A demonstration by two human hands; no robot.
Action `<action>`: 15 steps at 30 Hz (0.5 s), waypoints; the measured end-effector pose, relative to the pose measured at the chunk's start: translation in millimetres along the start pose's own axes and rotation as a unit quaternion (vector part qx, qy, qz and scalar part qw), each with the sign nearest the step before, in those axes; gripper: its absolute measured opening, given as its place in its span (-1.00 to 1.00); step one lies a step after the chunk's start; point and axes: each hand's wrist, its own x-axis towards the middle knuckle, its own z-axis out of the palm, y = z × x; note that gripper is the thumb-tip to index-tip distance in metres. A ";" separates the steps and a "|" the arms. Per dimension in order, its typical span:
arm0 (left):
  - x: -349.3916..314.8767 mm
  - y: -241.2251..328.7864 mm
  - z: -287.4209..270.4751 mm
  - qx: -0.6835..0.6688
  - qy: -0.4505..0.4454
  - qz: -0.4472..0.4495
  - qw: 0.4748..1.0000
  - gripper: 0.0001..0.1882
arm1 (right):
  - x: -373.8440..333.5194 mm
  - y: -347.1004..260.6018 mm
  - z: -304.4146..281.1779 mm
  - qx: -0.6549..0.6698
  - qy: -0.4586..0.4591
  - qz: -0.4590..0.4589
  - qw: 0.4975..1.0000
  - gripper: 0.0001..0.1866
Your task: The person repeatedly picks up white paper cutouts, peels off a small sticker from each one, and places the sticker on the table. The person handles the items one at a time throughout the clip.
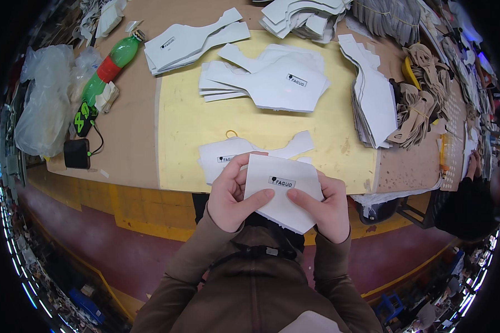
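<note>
Between my two hands is a white cut shoe-upper piece [283, 205] with a small dark printed label, held up in front of the table's near edge. My left hand [230, 200] grips its left side, thumb on the face and fingers behind. My right hand [330, 208] pinches the right side the same way. Just beyond it, partly hidden, similar white pieces [222, 147] lie on the yellow sheet [178, 122]. Farther back, a fanned stack of white pieces [286, 83] rests on that sheet.
More white pieces lie at the far left [189, 41], far middle [305, 16] and right [372, 100]. Tan strap-like bundles [422, 111] sit farther right. On the left are a green bottle [114, 61], a clear plastic bag [44, 105] and a black device [76, 154]. Another person's hand [473, 165] shows far right.
</note>
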 end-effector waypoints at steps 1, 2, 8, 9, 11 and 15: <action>0.2 -1.0 -0.1 0.005 0.000 0.001 1.000 -0.41 | -0.1 0.8 0.3 0.024 0.000 0.008 1.000 -0.78; 0.3 -1.8 0.0 0.010 0.000 0.001 1.000 -0.41 | 0.1 1.4 0.4 0.030 0.000 0.006 1.000 -0.78; 2.6 -3.5 -1.0 0.030 0.009 0.002 1.000 -0.43 | 1.2 2.7 0.5 0.040 -0.006 0.008 0.999 -0.78; 3.0 -3.6 -1.5 0.028 0.008 0.005 1.000 -0.44 | 1.3 3.1 0.4 0.034 -0.008 0.008 0.999 -0.78; 3.7 -4.4 -2.2 0.027 0.010 0.000 1.000 -0.46 | 1.3 3.9 0.1 0.026 -0.009 0.007 1.000 -0.78; 3.9 -7.3 -2.0 -0.001 0.018 0.003 1.000 -0.48 | 1.2 5.2 -0.2 0.016 -0.008 0.001 1.000 -0.79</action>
